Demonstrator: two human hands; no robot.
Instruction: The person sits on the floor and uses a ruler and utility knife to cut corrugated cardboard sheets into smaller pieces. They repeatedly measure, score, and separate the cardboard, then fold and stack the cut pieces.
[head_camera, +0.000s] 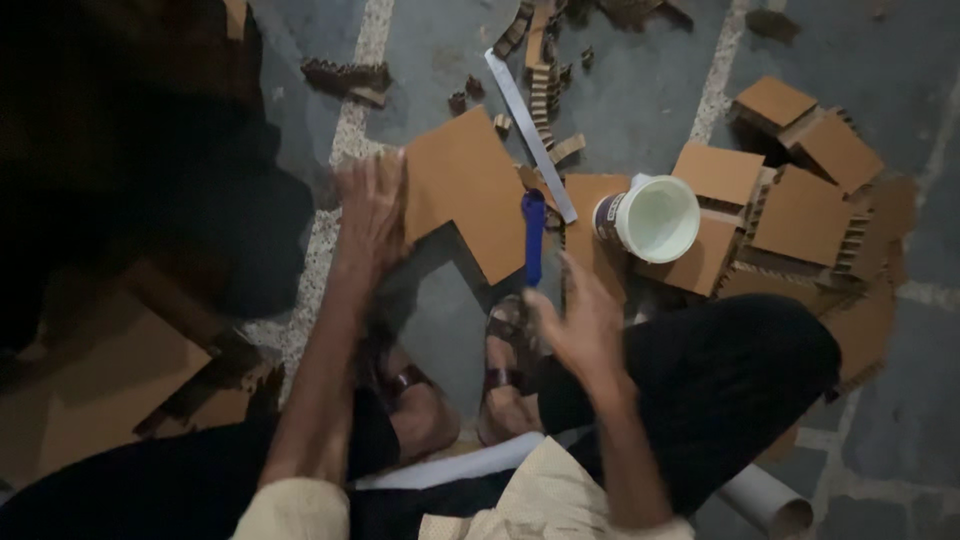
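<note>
My left hand (370, 215) grips the left edge of an L-shaped brown cardboard piece (470, 190) that lies on the grey floor. My right hand (580, 325) hovers with fingers spread just below a blue-handled tool (533, 235) that lies against the cardboard's right edge; it holds nothing. Both hands are blurred. A long white strip (530, 135) lies diagonally beside the cardboard.
A white tub (650, 217) stands open on cardboard pieces at the right, with a heap of square honeycomb cardboard pieces (800, 200) beyond it. More scraps lie at the top. My sandalled feet (505, 370) sit below the hands. A cardboard tube (770, 500) lies at lower right.
</note>
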